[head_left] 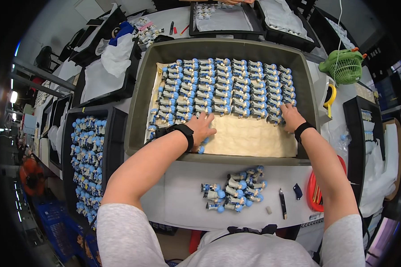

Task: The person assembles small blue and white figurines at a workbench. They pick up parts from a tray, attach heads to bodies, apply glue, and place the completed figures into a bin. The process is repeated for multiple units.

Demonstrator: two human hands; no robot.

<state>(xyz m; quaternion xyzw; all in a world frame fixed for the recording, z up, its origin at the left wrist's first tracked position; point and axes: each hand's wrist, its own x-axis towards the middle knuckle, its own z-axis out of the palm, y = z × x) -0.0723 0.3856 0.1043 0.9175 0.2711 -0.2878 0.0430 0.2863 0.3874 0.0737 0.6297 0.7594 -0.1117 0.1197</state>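
Observation:
A large grey-green tray (pixel 223 45) lined with cream paper (pixel 249 138) holds rows of small figurines (pixel 205 87) with light-blue hair and blue-and-grey clothes, lying on their sides. My left hand (pixel 201 129) reaches over the lower left rows, fingers apart, touching the figurines there; it hides part of them. At the right end of the rows my right hand (pixel 292 117) rests, fingers spread against the lowest figurines. Both wrists wear black bands. On the white table before the tray lies a loose pile of the same figurines (pixel 236 191).
A black crate (pixel 113 147) full of figurines stands at left. Right of the pile are a black pen-like tool (pixel 283 204), a small grey block (pixel 268 210) and a red basket (pixel 314 191). A green fan (pixel 344 66) and yellow tape (pixel 329 95) stand far right; black paper-lined trays (pixel 225 33) lie behind.

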